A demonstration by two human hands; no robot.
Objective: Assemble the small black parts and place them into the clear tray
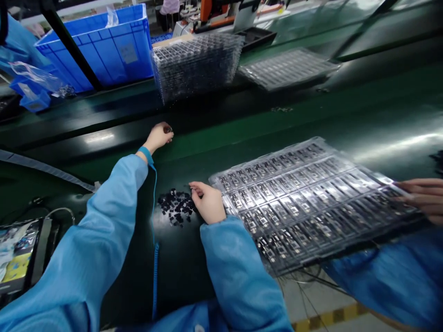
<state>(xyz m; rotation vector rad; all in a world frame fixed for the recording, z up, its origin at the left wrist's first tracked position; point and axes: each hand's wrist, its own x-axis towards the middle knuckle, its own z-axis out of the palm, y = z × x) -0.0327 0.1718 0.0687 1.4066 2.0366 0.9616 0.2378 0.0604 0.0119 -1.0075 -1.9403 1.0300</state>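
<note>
My left hand [159, 137] is stretched forward over the green work surface, its fingers curled round something small, partly dark and shiny, that I cannot make out. A blue wrist strap [146, 156] circles that wrist, and its coiled cord runs down toward me. Beside a loose pile of small black square pieces [177, 206], my right hand [209, 204] has thumb and fingertips pressed together; whether a piece is between them is hidden. Just right of this hand lies a clear plastic tray [273, 179] with rows of small dark and metallic parts in its pockets.
Another person's hand [424, 198] grips the tray's right edge. Along the back stand a blue crate [104, 55], a stack of clear trays [197, 64] and a single clear tray [290, 69]. A picture-covered packet [17, 258] lies at left.
</note>
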